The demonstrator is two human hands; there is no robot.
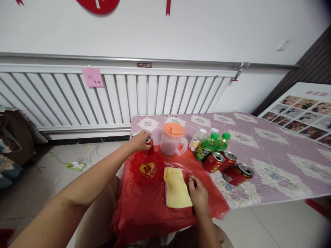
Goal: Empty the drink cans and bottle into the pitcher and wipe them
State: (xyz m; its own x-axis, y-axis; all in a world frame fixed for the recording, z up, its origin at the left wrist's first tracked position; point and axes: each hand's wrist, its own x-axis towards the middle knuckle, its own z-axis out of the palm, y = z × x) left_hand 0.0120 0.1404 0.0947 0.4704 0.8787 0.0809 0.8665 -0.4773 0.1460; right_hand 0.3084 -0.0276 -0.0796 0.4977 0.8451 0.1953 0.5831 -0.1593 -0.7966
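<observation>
My left hand (pixel 141 140) reaches over the table's left side, its fingers closed around a red drink can (pixel 150 148). Just in front of that can lies a red scalloped tray (pixel 137 171) with a gold heart design. My right hand (pixel 198 193) rests with curled fingers at the right edge of a folded yellow cloth (pixel 177 189); whether it pinches anything is hidden. Behind the cloth stands a clear plastic pitcher (pixel 168 146) with an orange lid. A red plastic sheet (pixel 144 210) lies under the tray and cloth.
To the right are green-capped bottles (pixel 205 148), a white-capped bottle (pixel 196 139) and several red cans (pixel 214 162). A purple floral tablecloth (pixel 281 151) covers the table. A white radiator (pixel 155 93) runs along the wall, and a photo board (pixel 302 110) leans at the right.
</observation>
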